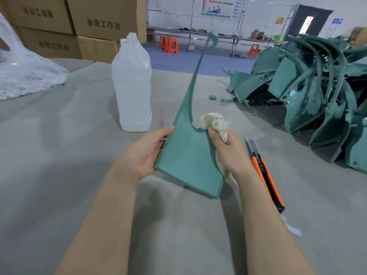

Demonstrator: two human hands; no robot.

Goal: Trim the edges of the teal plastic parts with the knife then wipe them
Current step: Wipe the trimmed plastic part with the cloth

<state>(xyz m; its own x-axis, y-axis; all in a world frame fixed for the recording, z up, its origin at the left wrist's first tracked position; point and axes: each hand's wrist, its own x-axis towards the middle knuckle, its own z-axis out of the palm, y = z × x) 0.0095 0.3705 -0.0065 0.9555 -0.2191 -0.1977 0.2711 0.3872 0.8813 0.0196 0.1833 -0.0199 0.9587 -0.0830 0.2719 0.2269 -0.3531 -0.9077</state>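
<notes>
- My left hand (146, 153) grasps the teal part (186, 157) by its left edge, with the thumb lying along the front face and the fingers hidden behind it.
- I hold the part tilted up off the table (59, 165). Its wide flat end points toward me and its long thin arm rises away from me.
- My right hand (230, 153) is clenched around a bunched pale cloth (213, 121). The thumb tip sits at the part's right edge, just below the curved notch.
- The cloth touches the part at that notch, and a tail of it hangs under my wrist.
- The orange and black knife (265, 173) lies on the table just right of my right forearm, not touching it, with its blade end pointing away from me.
- A clear plastic bottle (132, 86) stands upright, beyond my left hand.
- A pile of teal parts (317, 92) is heaped at the far right of the table, with a small teal scrap (212, 97) near it.
- Cardboard boxes (99, 22) are stacked at the far left, next to a crumpled plastic bag (23, 72).
</notes>
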